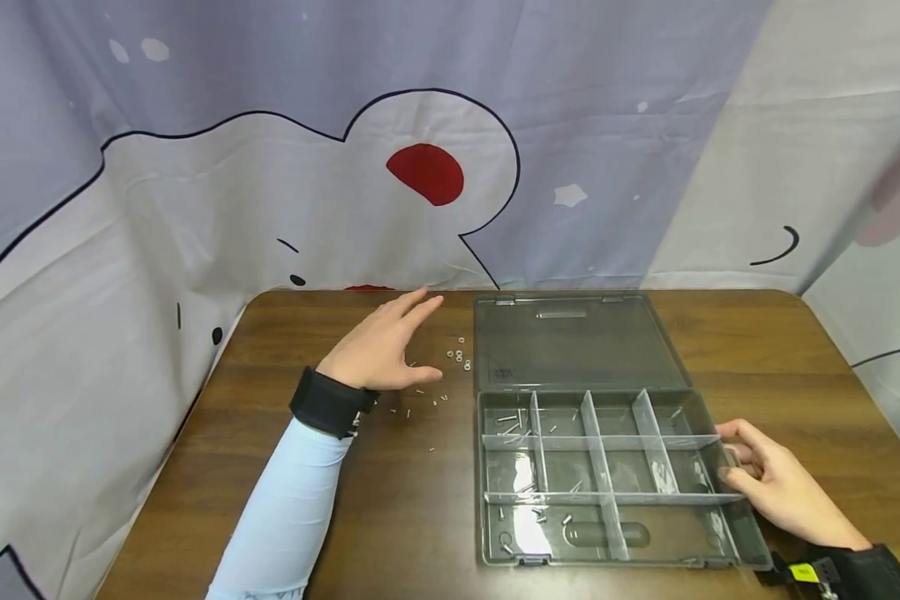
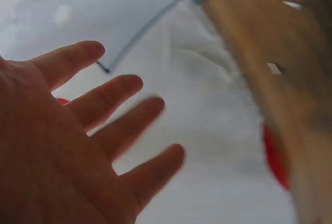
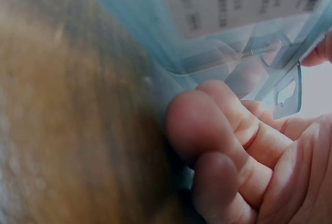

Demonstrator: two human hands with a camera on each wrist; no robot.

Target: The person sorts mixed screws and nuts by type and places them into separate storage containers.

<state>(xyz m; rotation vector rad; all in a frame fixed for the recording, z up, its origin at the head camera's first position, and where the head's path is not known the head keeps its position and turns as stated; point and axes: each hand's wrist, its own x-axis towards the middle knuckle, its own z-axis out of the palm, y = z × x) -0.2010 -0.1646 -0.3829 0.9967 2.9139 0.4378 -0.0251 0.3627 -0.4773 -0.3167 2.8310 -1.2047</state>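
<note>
A grey see-through compartment box (image 1: pixel 628 467) lies on the table with its lid (image 1: pixel 570 346) folded back. Short metal pins or screws (image 1: pixel 507 418) lie scattered in several of its compartments. My right hand (image 1: pixel 783 492) grips the box's right side, thumb on the edge; in the right wrist view its curled fingers (image 3: pixel 199 123) are at the box's labelled face. Left of the box, my left hand (image 1: pixel 375 346) hovers palm down, holding nothing, and the left wrist view shows its fingers (image 2: pixel 129 123) spread. Small metal pieces (image 1: pixel 408 413) lie on the wood below it.
Several small pale rings (image 1: pixel 458 356) sit between my left hand and the lid. The brown wooden table (image 1: pixel 405 517) ends at a printed curtain (image 1: pixel 307 200) along its back edge. A wristband (image 1: pixel 330 404) circles my left wrist.
</note>
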